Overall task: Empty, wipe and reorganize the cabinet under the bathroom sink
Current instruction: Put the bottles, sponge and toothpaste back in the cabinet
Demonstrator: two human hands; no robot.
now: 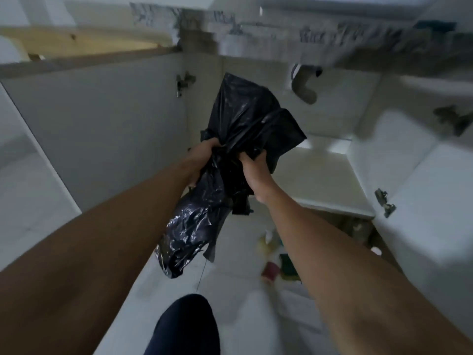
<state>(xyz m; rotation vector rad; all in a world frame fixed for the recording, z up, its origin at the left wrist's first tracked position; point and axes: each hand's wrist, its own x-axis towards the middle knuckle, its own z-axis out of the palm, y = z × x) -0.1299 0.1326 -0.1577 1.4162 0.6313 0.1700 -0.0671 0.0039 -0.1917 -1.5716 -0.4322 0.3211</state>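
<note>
In front of the open cabinet [327, 175], a crumpled black bag [245, 124] is held up in mid-air. Left hand [203, 157] grips its middle, fingers curled into the plastic. Right hand [256, 172] clutches a fold just beside it. The bag's lower end hangs over the tiled floor [230, 298]. Grey pipe [304, 89] sits inside the cabinet, up top. Small blurred items [271, 267] lie on the floor, right.

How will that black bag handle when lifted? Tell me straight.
Likely floppy: the bag crumples and sags below the left hand and right hand gripping it. Probably light for its size, since it hangs loosely wrinkled. Its glossy film may be slippery, so bunching it seems wise.
</note>
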